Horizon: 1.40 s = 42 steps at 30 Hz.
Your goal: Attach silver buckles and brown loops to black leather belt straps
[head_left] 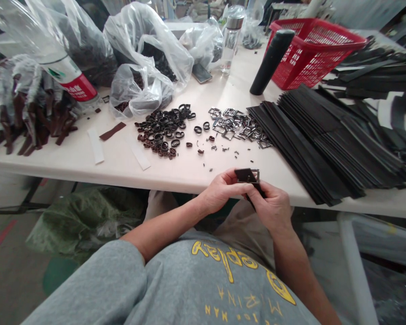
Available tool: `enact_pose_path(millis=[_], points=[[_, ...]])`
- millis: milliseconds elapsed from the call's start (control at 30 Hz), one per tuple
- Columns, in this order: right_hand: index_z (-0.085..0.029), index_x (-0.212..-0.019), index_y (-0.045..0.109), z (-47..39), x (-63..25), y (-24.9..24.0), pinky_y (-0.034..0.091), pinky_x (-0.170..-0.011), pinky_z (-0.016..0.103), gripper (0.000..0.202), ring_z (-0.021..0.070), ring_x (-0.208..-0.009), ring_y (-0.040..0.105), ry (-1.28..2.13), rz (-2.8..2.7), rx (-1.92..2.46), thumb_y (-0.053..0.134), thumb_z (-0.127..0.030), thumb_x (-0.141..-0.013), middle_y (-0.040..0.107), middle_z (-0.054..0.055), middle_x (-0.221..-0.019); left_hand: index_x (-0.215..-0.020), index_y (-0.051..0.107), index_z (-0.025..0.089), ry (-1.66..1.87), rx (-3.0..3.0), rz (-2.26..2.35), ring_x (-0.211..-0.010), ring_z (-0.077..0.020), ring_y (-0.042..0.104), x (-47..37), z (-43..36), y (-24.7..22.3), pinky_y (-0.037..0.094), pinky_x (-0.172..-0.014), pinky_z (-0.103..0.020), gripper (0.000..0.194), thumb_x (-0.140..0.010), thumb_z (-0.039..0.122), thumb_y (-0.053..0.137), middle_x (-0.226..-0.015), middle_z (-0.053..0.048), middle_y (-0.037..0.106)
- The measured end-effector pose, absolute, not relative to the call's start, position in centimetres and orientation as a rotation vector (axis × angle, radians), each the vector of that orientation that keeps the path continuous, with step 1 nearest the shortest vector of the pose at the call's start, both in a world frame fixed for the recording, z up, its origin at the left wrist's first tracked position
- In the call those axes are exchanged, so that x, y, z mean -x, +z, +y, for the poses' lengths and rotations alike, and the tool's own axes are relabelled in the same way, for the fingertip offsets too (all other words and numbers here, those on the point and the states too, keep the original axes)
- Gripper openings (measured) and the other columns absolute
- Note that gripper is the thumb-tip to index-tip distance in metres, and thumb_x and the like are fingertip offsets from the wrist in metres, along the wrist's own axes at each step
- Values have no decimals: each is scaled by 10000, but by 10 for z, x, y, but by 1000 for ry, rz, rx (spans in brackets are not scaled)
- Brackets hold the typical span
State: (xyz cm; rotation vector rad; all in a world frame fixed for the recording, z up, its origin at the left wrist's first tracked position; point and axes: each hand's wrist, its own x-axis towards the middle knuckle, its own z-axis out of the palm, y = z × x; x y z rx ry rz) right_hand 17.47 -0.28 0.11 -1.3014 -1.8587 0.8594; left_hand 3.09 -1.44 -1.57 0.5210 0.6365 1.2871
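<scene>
We hold a dark strap end (246, 175) with a metal buckle (255, 172) at its far edge, just over the near edge of the white surface (88, 158). Our left hand (219, 192) comes in from the left, its fingers (235, 186) curled narrow and pinched on the left side of the strap end. Our right hand (272, 205) meets it from the right, its fingers (257, 187) closed tight on the strap just below the buckle, with the rest of the strap running down under the palm. The two hands touch each other around the piece.

On the surface beyond the hands lies a heap of dark leather loops (164, 131), left of centre, and just right of it a heap of silver buckles (238, 128). Small dark bits are scattered between these heaps and our hands. To the right a broad stack of black straps (325, 140) fans out from the far side to the near edge. A black cylinder (272, 56) stands beside a red basket (316, 49) at the far right. Clear plastic bags (145, 58) with dark pieces sit at the far left, a clear bottle (230, 43) stands behind them, and brown strap pieces (30, 122) are piled at the left edge.
</scene>
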Motion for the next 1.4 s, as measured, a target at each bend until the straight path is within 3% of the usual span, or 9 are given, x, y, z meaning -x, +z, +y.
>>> enact_pose_path(millis=[133, 300, 600, 867, 1167, 1400], points=[[-185, -781, 720, -3, -174, 0, 447, -587, 281, 287, 184, -621, 630, 846, -1938, 1295, 614, -426, -895, 718, 29, -683, -743, 733, 140, 1373, -413, 756, -611, -79, 559, -37, -9, -15, 434, -643, -234, 257, -599, 283, 891, -685, 19, 681], [-191, -736, 692, -2, -191, -1, 404, -538, 266, 283, 155, -564, 563, 962, -2057, 1353, 631, -431, -874, 647, -7, -609, -709, 730, 151, 1504, -322, 740, -721, -117, 665, -29, -2, -7, 488, -776, -253, 254, -561, 265, 902, -703, 9, 715], [-195, -776, 692, -9, -192, -3, 435, -543, 268, 307, 166, -563, 602, 1061, -1962, 1399, 584, -452, -904, 684, 4, -611, -845, 770, 153, 1440, -207, 702, -891, -204, 734, -25, -2, -8, 513, -872, -311, 235, -678, 297, 851, -829, -62, 783], [-206, -751, 681, -9, -192, -7, 438, -562, 282, 322, 171, -556, 611, 807, -1854, 1445, 610, -481, -905, 683, 1, -608, -849, 766, 157, 1414, -55, 666, -900, -171, 727, -21, -3, -9, 515, -920, -305, 105, -819, 251, 730, -914, -61, 789], [-200, -747, 681, -11, -183, -7, 421, -528, 263, 311, 155, -535, 593, 946, -1899, 1360, 590, -446, -914, 662, -10, -593, -908, 761, 171, 1369, -22, 652, -1024, -207, 713, -32, -7, -10, 512, -905, -297, 126, -835, 263, 714, -976, -70, 785], [-196, -752, 681, -10, -183, -8, 432, -530, 263, 300, 155, -532, 583, 1021, -1940, 1315, 579, -425, -916, 668, -10, -597, -1002, 755, 176, 1374, -119, 620, -953, -206, 731, -31, -11, -14, 531, -831, -293, 218, -795, 248, 765, -952, -76, 788]])
